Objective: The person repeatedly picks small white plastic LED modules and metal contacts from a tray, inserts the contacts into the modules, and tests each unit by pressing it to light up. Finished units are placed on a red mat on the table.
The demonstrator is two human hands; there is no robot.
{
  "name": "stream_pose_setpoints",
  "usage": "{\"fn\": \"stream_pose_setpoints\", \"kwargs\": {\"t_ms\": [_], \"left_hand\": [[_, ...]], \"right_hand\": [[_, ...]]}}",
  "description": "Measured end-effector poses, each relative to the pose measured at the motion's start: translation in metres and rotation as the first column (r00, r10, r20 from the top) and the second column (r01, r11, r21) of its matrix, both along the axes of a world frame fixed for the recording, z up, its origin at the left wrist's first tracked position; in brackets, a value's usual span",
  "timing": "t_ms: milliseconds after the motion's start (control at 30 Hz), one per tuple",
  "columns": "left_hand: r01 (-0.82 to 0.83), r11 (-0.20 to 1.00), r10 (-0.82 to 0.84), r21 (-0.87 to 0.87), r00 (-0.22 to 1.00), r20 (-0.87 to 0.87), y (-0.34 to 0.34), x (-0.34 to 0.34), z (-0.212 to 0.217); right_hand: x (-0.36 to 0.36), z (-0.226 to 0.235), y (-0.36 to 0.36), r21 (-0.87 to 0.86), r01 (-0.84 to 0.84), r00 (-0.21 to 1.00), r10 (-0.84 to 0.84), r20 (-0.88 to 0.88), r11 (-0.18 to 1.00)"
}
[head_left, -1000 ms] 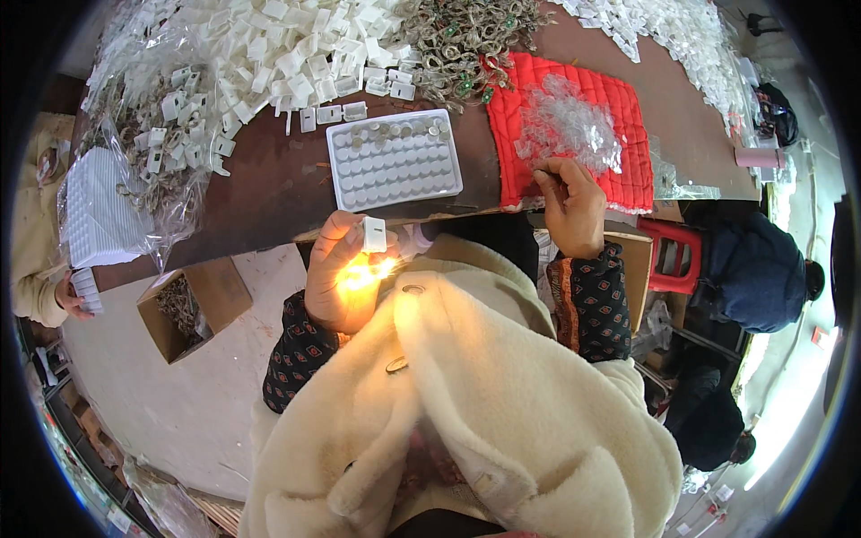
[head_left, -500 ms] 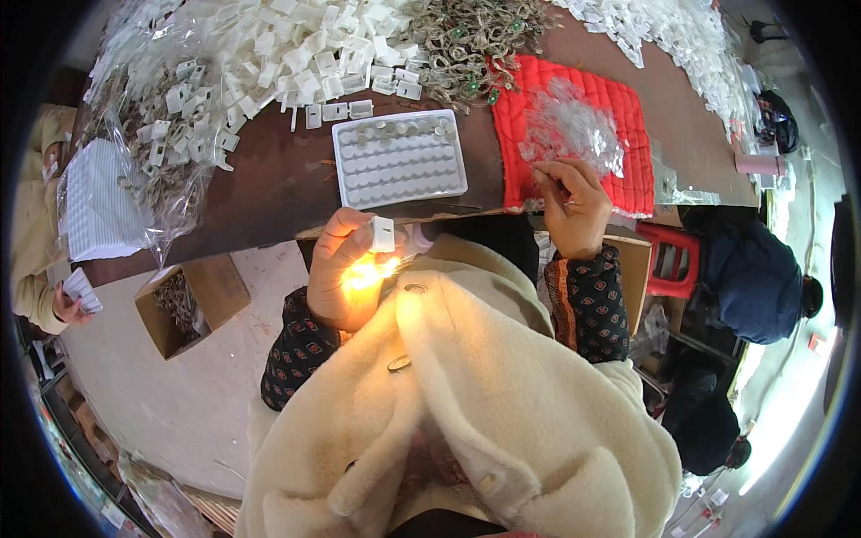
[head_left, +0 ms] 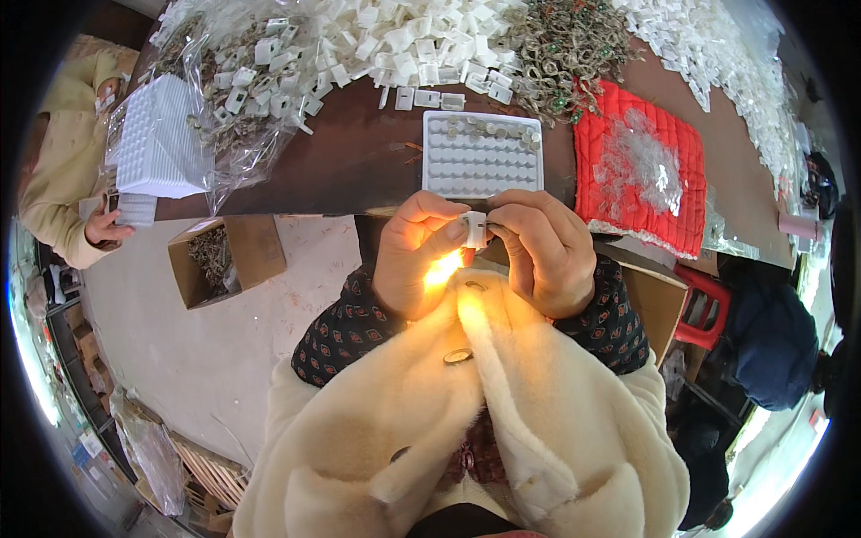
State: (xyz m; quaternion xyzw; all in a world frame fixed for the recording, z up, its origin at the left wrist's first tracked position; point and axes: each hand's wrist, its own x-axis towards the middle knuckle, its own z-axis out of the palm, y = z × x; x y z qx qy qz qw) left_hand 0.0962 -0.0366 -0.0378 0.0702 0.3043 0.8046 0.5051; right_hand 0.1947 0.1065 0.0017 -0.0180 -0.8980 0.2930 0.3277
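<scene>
My left hand [head_left: 401, 260] grips a small white plastic casing [head_left: 473, 229] between thumb and fingers, in front of my chest. A bright yellow-orange glow [head_left: 443, 267] shines just below the casing, against the fingers; its source is hard to make out. My right hand [head_left: 552, 255] has come up to the casing's right side, with thumb and fingertips pinched there. Whatever those fingertips hold is too small to tell. Just beyond both hands, a white tray [head_left: 484, 192] with rows of round hollows lies on the brown table, small round pieces [head_left: 504, 131] in its far part.
Thin clear plastic pieces [head_left: 639, 166] lie on a red quilted cloth [head_left: 592, 175]. White casings [head_left: 421, 45] and coiled wires [head_left: 565, 54] are heaped behind. Stacked white trays [head_left: 161, 134] stand left, near another person's hand [head_left: 106, 224]. An open carton [head_left: 256, 255] sits below.
My right hand has moved left from the edge of the red cloth to the casing in my left hand. The whole view has shifted, so the table appears further right.
</scene>
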Motion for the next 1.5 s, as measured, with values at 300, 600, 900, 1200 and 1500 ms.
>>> {"fn": "stream_pose_setpoints", "kwargs": {"t_ms": [300, 600, 900, 1200, 1500], "left_hand": [[-0.044, 0.999, 0.044, 0.001, 0.999, -0.004, -0.004, 0.0, -0.006], [-0.052, 0.999, 0.051, -0.01, 0.991, -0.123, -0.007, -0.005, -0.008], [0.076, 0.997, -0.075, 0.014, 0.993, -0.088, -0.015, -0.018, -0.013], [-0.111, 0.994, 0.11, 0.013, 0.993, 0.054, -0.016, -0.029, -0.011], [-0.064, 0.998, 0.064, 0.001, 0.997, 0.048, -0.019, -0.037, -0.011]], "right_hand": [[-0.004, -0.001, -0.002, 0.105, -0.034, 0.999, 0.032, 0.021, 0.994], [0.002, 0.014, -0.002, -0.483, 0.043, 0.964, 0.091, 0.251, 0.875], [-0.015, 0.016, 0.018, -0.772, 0.004, 0.85, 0.405, 0.338, 0.635], [-0.081, 0.01, 0.07, -0.061, -0.083, 0.92, 0.1, 0.378, 0.995], [-0.109, -0.024, 0.093, 0.373, -0.182, 0.84, -0.054, 0.541, 0.91]]}}
